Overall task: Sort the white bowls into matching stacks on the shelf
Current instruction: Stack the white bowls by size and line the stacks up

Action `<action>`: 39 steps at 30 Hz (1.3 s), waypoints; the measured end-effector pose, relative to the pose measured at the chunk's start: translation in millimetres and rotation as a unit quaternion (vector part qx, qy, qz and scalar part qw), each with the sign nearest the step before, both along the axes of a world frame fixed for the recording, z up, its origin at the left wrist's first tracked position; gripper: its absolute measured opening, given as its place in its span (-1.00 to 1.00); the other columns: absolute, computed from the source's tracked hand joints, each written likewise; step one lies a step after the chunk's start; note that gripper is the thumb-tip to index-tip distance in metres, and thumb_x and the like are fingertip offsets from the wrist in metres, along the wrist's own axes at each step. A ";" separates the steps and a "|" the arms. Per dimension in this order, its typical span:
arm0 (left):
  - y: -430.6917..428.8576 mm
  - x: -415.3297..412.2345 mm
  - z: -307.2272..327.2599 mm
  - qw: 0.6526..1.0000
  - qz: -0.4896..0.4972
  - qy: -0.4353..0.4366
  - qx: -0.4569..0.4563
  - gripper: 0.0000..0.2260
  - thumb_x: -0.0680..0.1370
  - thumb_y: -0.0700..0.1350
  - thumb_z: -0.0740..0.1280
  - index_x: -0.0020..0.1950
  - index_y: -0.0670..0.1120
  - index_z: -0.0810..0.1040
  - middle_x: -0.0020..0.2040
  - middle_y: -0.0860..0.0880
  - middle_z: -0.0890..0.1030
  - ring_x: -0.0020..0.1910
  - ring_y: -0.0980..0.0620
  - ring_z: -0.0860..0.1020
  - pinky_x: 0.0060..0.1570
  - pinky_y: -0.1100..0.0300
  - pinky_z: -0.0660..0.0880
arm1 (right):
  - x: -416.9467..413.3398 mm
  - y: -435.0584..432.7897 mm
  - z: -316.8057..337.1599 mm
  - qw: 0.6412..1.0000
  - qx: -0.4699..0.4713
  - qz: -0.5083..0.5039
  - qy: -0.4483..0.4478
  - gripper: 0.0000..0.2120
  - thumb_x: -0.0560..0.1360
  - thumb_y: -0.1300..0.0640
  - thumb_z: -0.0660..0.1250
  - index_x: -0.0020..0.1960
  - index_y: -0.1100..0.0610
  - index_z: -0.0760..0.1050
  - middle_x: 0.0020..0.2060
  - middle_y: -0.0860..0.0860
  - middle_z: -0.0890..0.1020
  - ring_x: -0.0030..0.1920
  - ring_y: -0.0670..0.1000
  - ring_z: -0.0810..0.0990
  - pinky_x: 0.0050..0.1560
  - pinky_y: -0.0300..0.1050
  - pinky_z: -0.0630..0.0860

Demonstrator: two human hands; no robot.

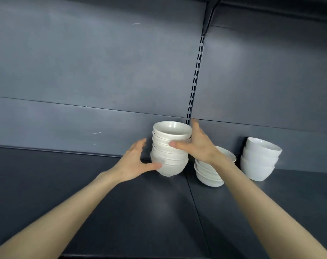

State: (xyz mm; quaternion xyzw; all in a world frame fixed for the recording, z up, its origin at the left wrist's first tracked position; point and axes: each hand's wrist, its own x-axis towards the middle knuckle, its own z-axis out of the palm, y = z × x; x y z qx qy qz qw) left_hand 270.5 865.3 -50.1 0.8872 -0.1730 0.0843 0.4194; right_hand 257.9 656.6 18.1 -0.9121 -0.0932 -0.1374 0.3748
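Head view: the tall stack [170, 148] of off-white bowls stands on the dark shelf [121, 202], close to the back panel [84, 71]. My right grip [198, 144] clasps its upper bowls from 3 o'clock, thumb across the front and fingers round behind. My left grip [134, 161] is wide at 8 o'clock, thumb touching the bottom bowl, fingers spread just beside the stack.

The bowls sit unevenly nested and the stack leans a little. I judge that a lift by the upper bowls alone could leave the lower ones behind or let them slide off. My right wrist passes just in front of the low stack [209, 172] at 4 o'clock, so a careless swing could knock it. The whiter stack [258, 159] at 3 o'clock stands well apart.

I can read no brand, label or writing anywhere.
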 end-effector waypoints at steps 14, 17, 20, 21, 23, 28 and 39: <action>-26.8 39.6 -23.4 0.984 -0.058 0.099 -0.135 -0.02 0.13 0.19 0.57 0.45 0.02 0.23 0.27 0.19 0.48 0.25 0.20 0.47 0.23 0.21 0.44 | 29.4 -2.6 -11.6 0.997 0.082 0.002 0.002 0.15 0.25 -0.11 0.58 0.54 0.11 -0.13 0.34 -0.07 0.41 0.34 -0.02 0.38 0.11 -0.24 0.32; -27.9 45.2 -28.1 0.981 -0.065 0.111 -0.147 -0.05 0.11 0.18 0.57 0.42 0.00 0.29 0.24 0.16 0.52 0.21 0.19 0.50 0.20 0.20 0.47 | 28.7 -2.7 -13.8 0.997 0.078 -0.010 -0.005 -0.05 0.23 -0.15 0.58 0.42 0.10 0.14 0.21 -0.12 0.48 0.25 -0.05 0.44 0.07 -0.20 0.39; -27.7 48.8 -31.1 0.980 -0.067 0.110 -0.153 -0.10 0.10 0.20 0.56 0.37 -0.01 0.36 0.20 0.14 0.56 0.17 0.18 0.54 0.16 0.20 0.50 | 29.1 -2.0 -15.3 0.997 0.075 -0.022 -0.010 -0.18 0.22 -0.17 0.57 0.31 0.09 0.28 0.16 -0.10 0.54 0.19 -0.02 0.49 0.04 -0.18 0.44; -27.2 49.5 -31.4 0.980 -0.066 0.108 -0.154 -0.11 0.09 0.20 0.56 0.36 -0.01 0.38 0.19 0.15 0.57 0.16 0.18 0.54 0.15 0.20 0.51 | 29.5 -1.6 -15.4 0.997 0.073 -0.024 -0.012 -0.19 0.22 -0.18 0.57 0.31 0.09 0.29 0.14 -0.11 0.54 0.17 -0.03 0.49 0.03 -0.19 0.43; -26.7 49.1 -30.1 0.981 -0.067 0.103 -0.153 -0.14 0.08 0.21 0.55 0.32 0.02 0.40 0.16 0.17 0.57 0.14 0.19 0.54 0.11 0.24 0.50 | 29.4 -0.8 -15.2 0.997 0.071 -0.027 -0.020 -0.21 0.22 -0.19 0.56 0.30 0.08 0.31 0.10 -0.13 0.53 0.14 -0.06 0.49 0.00 -0.22 0.41; -26.5 49.1 -28.7 0.980 -0.067 0.096 -0.162 -0.25 0.15 0.12 0.60 0.27 0.05 0.42 0.14 0.18 0.58 0.13 0.18 0.55 0.06 0.28 0.50 | 29.4 -0.5 -16.0 0.997 0.073 -0.031 -0.024 -0.23 0.22 -0.18 0.57 0.29 0.06 0.33 0.09 -0.15 0.55 0.13 -0.08 0.50 -0.09 -0.29 0.39; -16.2 46.5 -26.4 0.979 -0.071 0.082 -0.174 -0.33 0.20 -0.02 0.63 0.25 0.01 0.46 0.12 0.16 0.60 0.10 0.19 0.57 -0.04 0.35 0.50 | 28.7 3.9 -22.3 0.991 0.134 0.001 -0.001 0.10 0.18 -0.12 0.61 0.49 0.10 0.02 0.25 -0.13 0.48 0.24 -0.07 0.48 0.15 -0.18 0.44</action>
